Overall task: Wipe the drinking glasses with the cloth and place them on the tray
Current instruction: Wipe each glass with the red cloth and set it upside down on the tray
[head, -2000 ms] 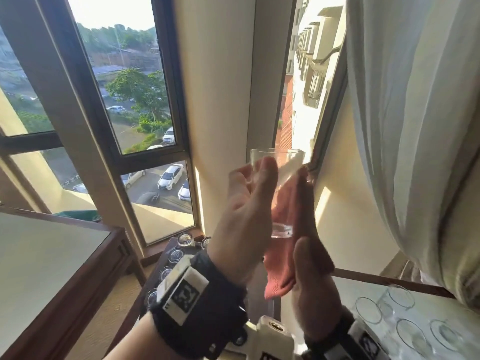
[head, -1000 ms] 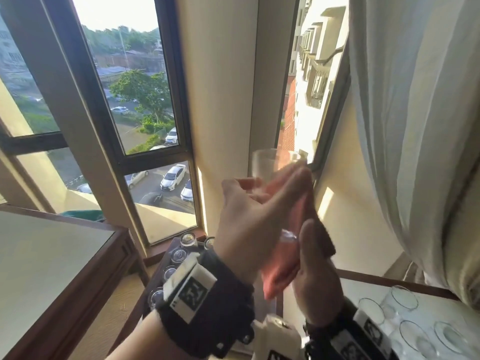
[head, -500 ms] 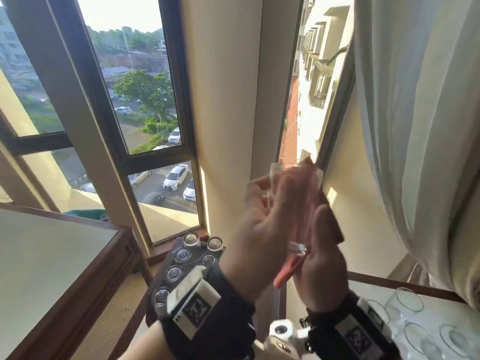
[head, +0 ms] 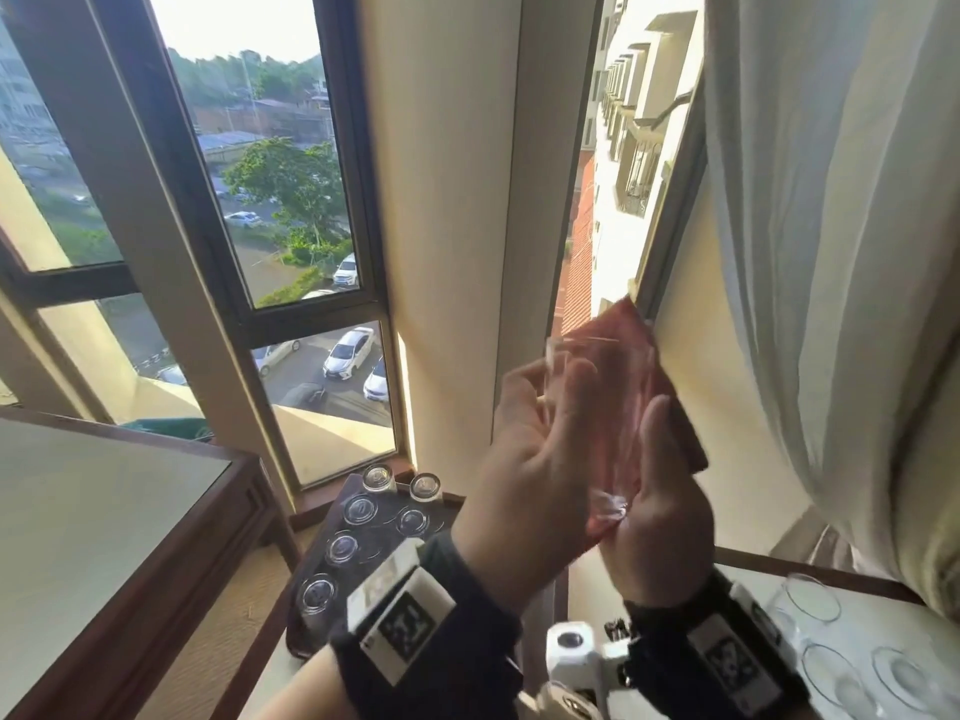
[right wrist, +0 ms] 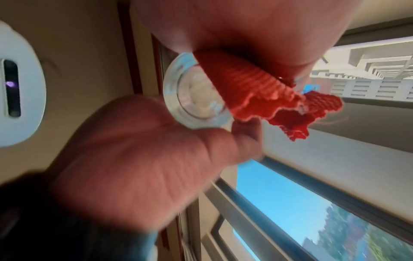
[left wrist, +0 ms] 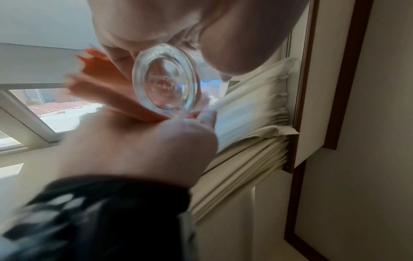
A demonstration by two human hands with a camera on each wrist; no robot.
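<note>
Holding glass (head: pixel 587 407) raised before window | left hand (head: pixel 524 459) grips glass | right hand (head: pixel 660 511) presses red cloth (head: pixel 649 387) against it | tray (head: pixel 311 563) below holds upturned glasses

left hand (head: pixel 530 459) raised, right hand (head: pixel 660 506) beside, seemingly cupped

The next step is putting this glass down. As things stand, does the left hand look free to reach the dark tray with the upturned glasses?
Probably not yet: the left hand holds the glass against the red cloth. The tray lies below it.
</note>
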